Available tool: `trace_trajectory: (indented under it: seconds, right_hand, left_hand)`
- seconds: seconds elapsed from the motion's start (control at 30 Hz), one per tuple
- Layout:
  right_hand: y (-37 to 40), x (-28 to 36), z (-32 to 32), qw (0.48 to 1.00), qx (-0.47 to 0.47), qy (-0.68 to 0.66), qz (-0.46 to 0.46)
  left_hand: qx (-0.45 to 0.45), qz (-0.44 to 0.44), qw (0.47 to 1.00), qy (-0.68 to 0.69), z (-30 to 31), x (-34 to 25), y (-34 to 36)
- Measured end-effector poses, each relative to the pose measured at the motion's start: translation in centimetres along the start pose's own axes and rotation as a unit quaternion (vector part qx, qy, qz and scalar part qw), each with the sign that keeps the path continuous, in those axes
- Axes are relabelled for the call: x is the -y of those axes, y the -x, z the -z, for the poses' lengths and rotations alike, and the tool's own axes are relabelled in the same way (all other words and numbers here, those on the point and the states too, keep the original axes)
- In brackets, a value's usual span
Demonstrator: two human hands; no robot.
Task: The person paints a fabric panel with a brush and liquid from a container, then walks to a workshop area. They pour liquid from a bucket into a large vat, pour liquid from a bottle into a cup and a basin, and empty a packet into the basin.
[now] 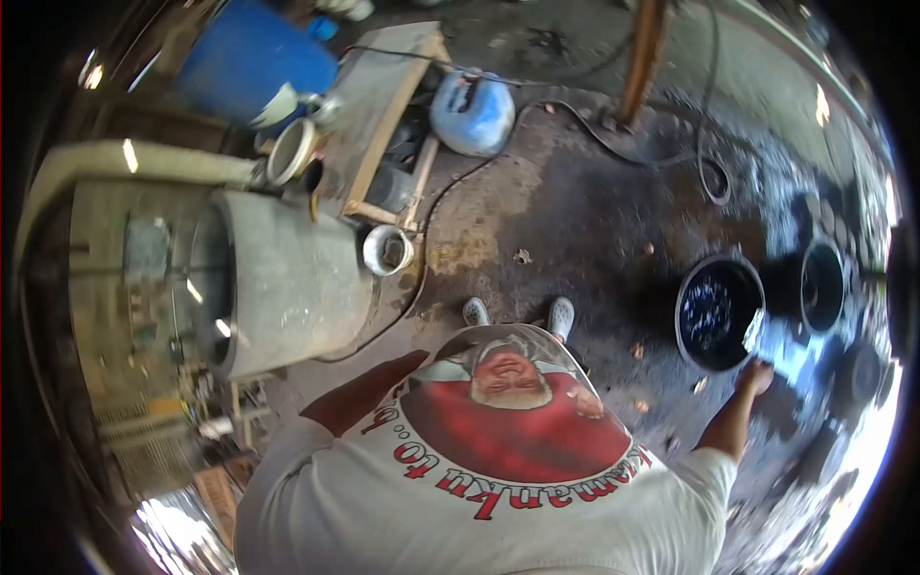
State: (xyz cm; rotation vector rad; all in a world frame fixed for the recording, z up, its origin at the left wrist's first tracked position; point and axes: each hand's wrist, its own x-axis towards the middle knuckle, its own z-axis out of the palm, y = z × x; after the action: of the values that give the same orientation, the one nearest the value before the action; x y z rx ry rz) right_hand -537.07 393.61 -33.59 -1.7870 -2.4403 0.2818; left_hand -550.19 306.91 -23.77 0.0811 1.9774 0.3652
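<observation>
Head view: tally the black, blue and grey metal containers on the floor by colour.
Black round buckets: 2
Blue plastic barrel and pale blue jug: 2
Grey metal drum and small metal can: 2
Total: 6

Black tub [681, 316] on stained concrete floor [575, 220]

Left hand hidden behind the shirt [498, 498]; whatever the right hand [755, 377] touches is too blurred
</observation>
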Motion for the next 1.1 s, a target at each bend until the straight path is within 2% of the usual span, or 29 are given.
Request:
trace_trajectory:
  seconds: [0.03, 0.07, 0.1, 0.13, 0.17, 0.2, 0.27, 0.3, 0.33, 0.37, 0.4, 0.47, 0.5, 0.57, 0.6, 0.67, 0.7, 0.73, 0.77, 0.8, 0.83, 0.87, 0.93, 1.0, 1.1]
  right_hand:
    - [0.4, 0.1, -2.3, 0.995, 0.038, 0.089, 0.029]
    - [0.7, -0.3, -5.2, 0.965, 0.083, 0.222, 0.11]
    - [1.6, 1.9, -5.7, 0.965, 0.073, 0.22, 0.126]
    - [4.4, 4.4, -5.7, 0.989, 0.094, 0.096, 0.058]
    - [6.1, 5.3, -7.0, 0.992, 0.125, -0.035, -0.012]
    - [8.5, 7.2, -6.9, 0.972, 0.149, -0.16, -0.082]
    - [10.6, 10.6, -6.8, 0.955, 0.205, -0.21, -0.045]
    - [11.8, 12.5, -6.4, 0.944, 0.228, -0.237, -0.031]
    - [12.7, 14.3, -5.7, 0.931, 0.25, -0.264, -0.017]
    - [13.1, 16.2, -5.2, 0.937, 0.265, -0.224, 0.049]
    - [12.7, 17.0, -5.3, 0.936, 0.268, -0.215, 0.08]
    - [12.5, 19.0, -5.2, 0.923, 0.268, -0.239, 0.136]
    - [12.5, 19.9, -5.1, 0.924, 0.261, -0.24, 0.143]
    - [13.4, 22.2, -3.8, 0.909, 0.281, -0.269, 0.152]
    - [14.0, 23.5, -2.9, 0.911, 0.274, -0.264, 0.158]
    - [15.5, 25.4, -1.3, 0.92, 0.264, -0.209, 0.203]
    - [16.5, 25.9, -0.9, 0.928, 0.243, -0.186, 0.214]
    - [18.3, 26.8, 0.3, 0.93, 0.249, -0.18, 0.2]
    - [20.2, 27.0, 1.7, 0.926, 0.272, -0.167, 0.201]
    - [20.8, 26.9, 1.1, 0.923, 0.302, -0.204, 0.123]
    - [21.0, 26.3, 0.6, 0.922, 0.333, -0.116, 0.158]
    - [23.7, 26.7, 2.5, 0.935, 0.317, -0.134, 0.084]
    - [27.6, 28.0, 3.9, 0.92, 0.374, -0.111, 0.044]
    - [31.5, 30.3, 5.9, 0.904, 0.426, -0.017, 0.04]
    - [34.0, 31.1, 7.5, 0.887, 0.453, -0.044, 0.082]
  left_hand:
    - [-0.005, -0.012, 0.999, -0.04, -0.5, 1.2, -0.7]
    - [-0.023, -0.029, 0.997, -0.071, -0.3, 2.2, -1.3]
    - [-0.082, -0.055, 0.992, -0.078, -0.1, 3.1, -1.6]
    - [-0.159, -0.077, 0.982, -0.063, 0.3, 3.8, -1.6]
    - [-0.312, -0.071, 0.945, -0.066, 0.1, 0.6, -0.9]
    - [-0.32, -0.07, 0.943, -0.055, 1.3, -0.1, 0.2]
    - [-0.369, -0.032, 0.924, 0.1, 3.2, -0.7, 1.5]
    - [-0.373, -0.034, 0.921, 0.109, 3.8, -0.5, 1.6]
    - [-0.444, -0.041, 0.886, 0.128, 4.4, 0.1, 1.6]
    - [-0.511, -0.047, 0.846, 0.147, 5.1, 1.2, 1.3]
    - [-0.518, -0.05, 0.841, 0.151, 4.9, 1.8, 0.5]
    - [-0.579, -0.031, 0.796, 0.173, 5.9, 5.2, -1.9]
    - [-0.582, -0.035, 0.792, 0.18, 6.9, 6.4, -2.6]
    - [-0.546, 0.054, 0.749, 0.371, 10.7, 9.4, -2.9]
    - [-0.584, 0.059, 0.739, 0.331, 13.2, 11.5, -3.7]
    - [-0.571, 0.093, 0.744, 0.334, 19.0, 13.0, -2.6]
    - [-0.592, 0.073, 0.728, 0.338, 21.3, 14.3, -2.7]
    - [-0.594, 0.09, 0.751, 0.274, 23.7, 17.8, -4.8]
    - [-0.59, 0.084, 0.745, 0.301, 26.0, 19.5, -5.6]
    - [-0.641, 0.053, 0.7, 0.311, 27.7, 21.1, -6.8]
    - [-0.649, 0.074, 0.703, 0.281, 29.6, 22.0, -6.9]
    - [-0.658, 0.094, 0.705, 0.249, 31.4, 22.3, -6.6]
    - [-0.652, 0.109, 0.702, 0.267, 34.9, 23.1, -6.5]
    - [-0.645, 0.122, 0.701, 0.28, 37.3, 24.9, -7.8]
    - [-0.632, 0.095, 0.714, 0.286, 39.9, 27.4, -11.0]
